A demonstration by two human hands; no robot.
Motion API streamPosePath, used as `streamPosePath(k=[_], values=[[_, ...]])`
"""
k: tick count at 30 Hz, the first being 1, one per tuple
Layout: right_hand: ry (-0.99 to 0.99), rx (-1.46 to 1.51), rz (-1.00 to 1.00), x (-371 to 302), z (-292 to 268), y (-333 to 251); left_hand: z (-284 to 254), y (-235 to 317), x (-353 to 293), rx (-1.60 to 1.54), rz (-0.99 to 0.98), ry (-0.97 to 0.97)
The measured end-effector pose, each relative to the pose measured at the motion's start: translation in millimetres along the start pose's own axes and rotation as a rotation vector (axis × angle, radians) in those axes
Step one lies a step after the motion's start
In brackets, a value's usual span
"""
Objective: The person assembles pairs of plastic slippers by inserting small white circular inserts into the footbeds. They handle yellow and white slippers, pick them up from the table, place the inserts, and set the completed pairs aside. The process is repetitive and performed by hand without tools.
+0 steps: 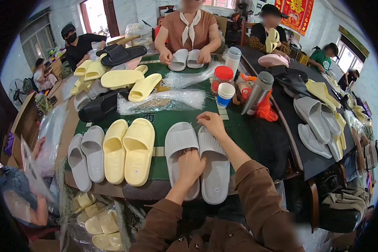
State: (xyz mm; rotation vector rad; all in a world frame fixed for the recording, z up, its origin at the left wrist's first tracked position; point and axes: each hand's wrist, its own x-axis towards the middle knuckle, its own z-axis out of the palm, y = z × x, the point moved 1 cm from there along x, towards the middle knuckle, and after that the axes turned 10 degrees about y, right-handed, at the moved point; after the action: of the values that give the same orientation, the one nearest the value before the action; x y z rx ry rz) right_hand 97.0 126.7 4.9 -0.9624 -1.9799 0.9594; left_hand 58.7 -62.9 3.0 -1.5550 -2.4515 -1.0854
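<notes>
Two grey slippers stand side by side before me, toes pointing away, the left grey slipper [182, 138] touching the right grey slipper [214, 168]. My left hand [190, 166] reaches into the left slipper's opening at the inner side. Its fingers are closed against the strap, the tips hidden under it, and the thumb lies toward the right slipper. At the right slipper's toe, my right hand [213, 124] pinches what looks like a thin clear plastic strand, only faintly visible. Left of them stand a pair of yellow slippers [139, 147] and another grey pair [92, 147].
Bundles of clear plastic strands [164, 102] and a heap of slippers [122, 79] lie beyond. A red-lidded jar [222, 77], white-and-blue cup [226, 94] and grey flask [258, 92] stand right. Opposite, a person handles grey slippers [178, 60]. More slippers [313, 117] cover the right-hand table.
</notes>
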Motion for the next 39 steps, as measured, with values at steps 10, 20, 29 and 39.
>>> streamPosePath(k=[10,20,29,39], values=[[-0.203,0.071,0.096,-10.4,3.3,-32.9,-2.9,1.7,0.0,-0.036,-0.013,-0.057],[0.062,0.098,0.035,-6.3,-12.4,-12.5,-10.6,7.1,3.3,-0.040,-0.027,-0.114],[0.136,0.236,0.032,-16.4,-43.2,-18.1,-101.9,4.3,-13.3,-0.418,-0.081,-0.214],[0.162,0.372,-0.034,-23.2,-10.2,-32.1,-3.4,-21.0,127.9,-0.527,0.011,-0.104]])
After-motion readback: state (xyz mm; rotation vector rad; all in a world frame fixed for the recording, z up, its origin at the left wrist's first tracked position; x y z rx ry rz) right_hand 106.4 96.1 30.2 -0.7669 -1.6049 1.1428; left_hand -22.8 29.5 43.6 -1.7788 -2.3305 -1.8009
